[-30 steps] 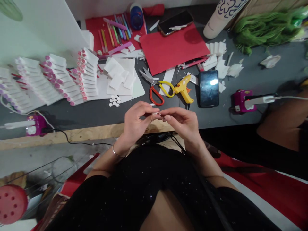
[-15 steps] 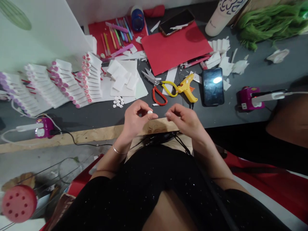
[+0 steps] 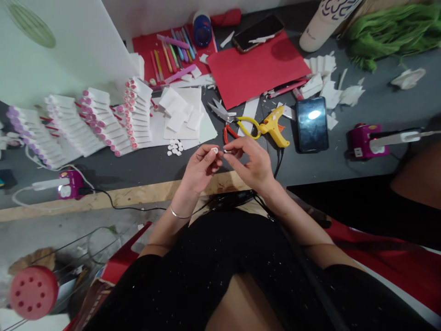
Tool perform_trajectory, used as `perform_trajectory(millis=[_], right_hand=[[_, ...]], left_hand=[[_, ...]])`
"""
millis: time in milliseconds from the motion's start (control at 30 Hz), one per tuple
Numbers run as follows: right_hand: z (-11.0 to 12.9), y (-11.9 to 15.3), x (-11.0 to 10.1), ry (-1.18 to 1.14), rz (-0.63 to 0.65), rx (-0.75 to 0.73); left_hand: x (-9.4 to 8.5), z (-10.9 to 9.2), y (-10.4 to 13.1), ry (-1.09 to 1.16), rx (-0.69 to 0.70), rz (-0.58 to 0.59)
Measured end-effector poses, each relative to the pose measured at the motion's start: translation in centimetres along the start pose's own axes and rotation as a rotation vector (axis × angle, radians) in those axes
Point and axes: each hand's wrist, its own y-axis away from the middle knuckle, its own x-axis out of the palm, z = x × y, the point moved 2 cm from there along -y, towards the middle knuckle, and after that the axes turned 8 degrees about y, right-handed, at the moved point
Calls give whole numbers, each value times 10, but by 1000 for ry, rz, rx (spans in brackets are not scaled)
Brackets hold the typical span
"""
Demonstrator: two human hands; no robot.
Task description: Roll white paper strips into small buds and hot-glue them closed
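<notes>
Near the table's front edge, my left hand (image 3: 201, 168) pinches a small white piece (image 3: 215, 151) between thumb and fingers. Close beside it on the right, my right hand (image 3: 251, 162) has thumb and index finger nearly together, with a tiny white bit at the fingertips, too small to name. A little pile of white pieces (image 3: 175, 147) lies on the table to the left of my hands. Behind my right hand are scissors (image 3: 220, 111) with one red and one yellow handle, the red one partly covered by the hand. A yellow glue gun (image 3: 274, 126) lies beside them.
Rows of white paper rolls (image 3: 138, 110) with pink and purple tips fill the left. Red paper (image 3: 257, 69), markers (image 3: 175, 50) and a tumbler (image 3: 319, 27) stand or lie behind. A phone (image 3: 312, 125) and a purple power adapter (image 3: 367, 141) are to the right, near another person's arm.
My right hand has moved left and up, close to my left hand, and now covers part of the red handle. My left hand has turned slightly. The whole view has shifted a little.
</notes>
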Motion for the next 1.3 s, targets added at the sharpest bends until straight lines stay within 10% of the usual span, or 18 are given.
perform_trajectory(millis=[700,1300], right_hand=[[0,5,6,-197,22,104],[-10,14,23,-588,-46,635]], left_hand=[[3,-2,6,-231,185,-20],[11,9,17,-500,506,-150]])
